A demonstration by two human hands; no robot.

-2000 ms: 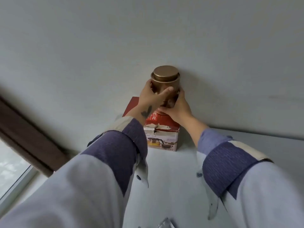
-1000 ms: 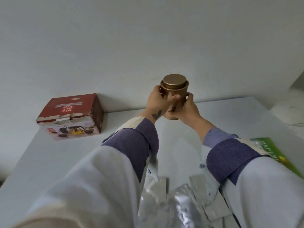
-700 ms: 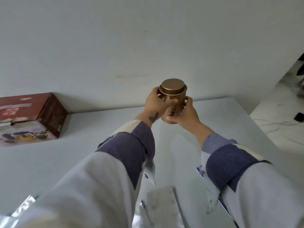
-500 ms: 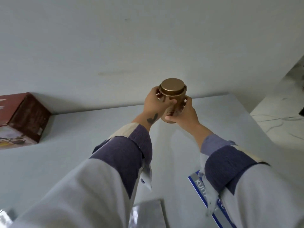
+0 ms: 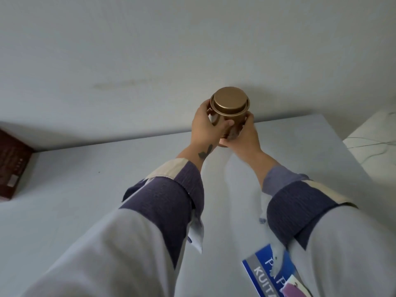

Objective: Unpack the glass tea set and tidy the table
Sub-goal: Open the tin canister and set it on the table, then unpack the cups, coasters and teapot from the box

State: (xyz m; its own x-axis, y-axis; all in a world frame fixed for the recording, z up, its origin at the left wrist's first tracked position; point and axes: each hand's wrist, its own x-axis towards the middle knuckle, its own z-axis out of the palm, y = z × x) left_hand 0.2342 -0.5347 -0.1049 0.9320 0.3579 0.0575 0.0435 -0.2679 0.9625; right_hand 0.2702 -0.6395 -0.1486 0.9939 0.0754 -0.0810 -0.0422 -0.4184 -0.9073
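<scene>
A pale wall (image 5: 150,50) fills the upper half of the view and meets the far edge of a light grey table (image 5: 85,189), which spans the lower half. Two arms in pale sleeves with dark blue cuffs reach from the near edge toward the far edge. At the left edge of the table, against the wall, stands a dark red cardboard box (image 5: 11,166), only partly in view. Near the near right corner lies a blue and white printed packet (image 5: 265,273), partly covered by the right sleeve.

The left hand (image 5: 206,127) and the right hand (image 5: 244,136) together hold a bronze tea tin (image 5: 229,112) with a round lid, upright, at the far edge of the table, close to the wall and toward the far right corner. The left fingers curl round the tin's left side, with the thumb laid across its front; the right fingers wrap its lower right side, with fingertips showing beside the lid rim. Whether the tin's base touches the table cannot be told, since the hands hide it. A small dark mark shows on the left wrist.
</scene>
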